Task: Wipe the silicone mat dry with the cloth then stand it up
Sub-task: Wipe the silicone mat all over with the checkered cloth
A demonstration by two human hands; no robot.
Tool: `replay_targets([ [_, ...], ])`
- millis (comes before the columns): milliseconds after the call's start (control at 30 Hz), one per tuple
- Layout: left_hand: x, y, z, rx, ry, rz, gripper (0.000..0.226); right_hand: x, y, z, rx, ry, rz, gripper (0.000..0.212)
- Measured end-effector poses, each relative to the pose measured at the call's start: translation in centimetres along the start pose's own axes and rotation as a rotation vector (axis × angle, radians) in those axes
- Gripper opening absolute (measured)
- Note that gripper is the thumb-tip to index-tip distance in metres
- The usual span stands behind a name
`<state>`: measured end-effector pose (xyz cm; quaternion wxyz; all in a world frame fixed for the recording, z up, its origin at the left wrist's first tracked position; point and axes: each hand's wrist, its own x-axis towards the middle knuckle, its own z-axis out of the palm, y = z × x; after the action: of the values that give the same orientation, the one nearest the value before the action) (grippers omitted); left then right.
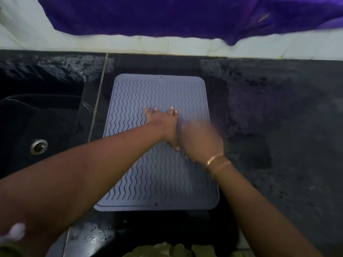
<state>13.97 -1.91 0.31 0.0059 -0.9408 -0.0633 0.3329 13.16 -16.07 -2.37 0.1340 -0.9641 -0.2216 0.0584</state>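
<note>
Silicone mat (159, 145) lies flat on the dark countertop (269, 117), just right of the black sink (37, 127), its wavy ribbed face up and its long side running away from the person. The left hand (163, 125) presses on the mat's middle with fingers spread and palm down, gripping nothing. The right hand (200, 143) sits just beside it over the mat, blurred — whether its fingers are closed on anything cannot be told, and no cloth is plainly visible under either hand. A gold bangle (217, 160) circles the right wrist. Water beads show on the counter near the sink edge and at the near edge. Purple fabric (185, 15) hangs across the white tiled wall behind.

Judging by the flat mat and the pinning left hand, the wiping step is in hand, not the standing one. The next move likely calls for steady passes along the ribs while the left hand holds the mat from sliding — then a lift by one edge to prop it upright.
</note>
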Motion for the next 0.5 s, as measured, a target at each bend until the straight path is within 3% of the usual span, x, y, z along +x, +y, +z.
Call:
replay_targets([
  [100,0.0,0.0,0.0,-0.006,0.008,0.006,0.127,5.3,-0.4,-0.1,-0.014,0.041,0.031,0.036],
  [267,0.0,0.1,0.1,-0.036,-0.002,0.005,0.127,9.1,-0.8,-0.3,0.038,-0.030,0.080,0.042],
  [400,-0.3,-0.6,1.2,-0.149,0.039,0.026,0.123,3.3,0.5,0.5,0.100,-0.034,0.036,0.038],
  [500,-0.6,-0.8,1.6,-0.173,0.053,0.035,0.122,-3.9,0.6,0.6,0.062,-0.051,-0.021,0.046],
])
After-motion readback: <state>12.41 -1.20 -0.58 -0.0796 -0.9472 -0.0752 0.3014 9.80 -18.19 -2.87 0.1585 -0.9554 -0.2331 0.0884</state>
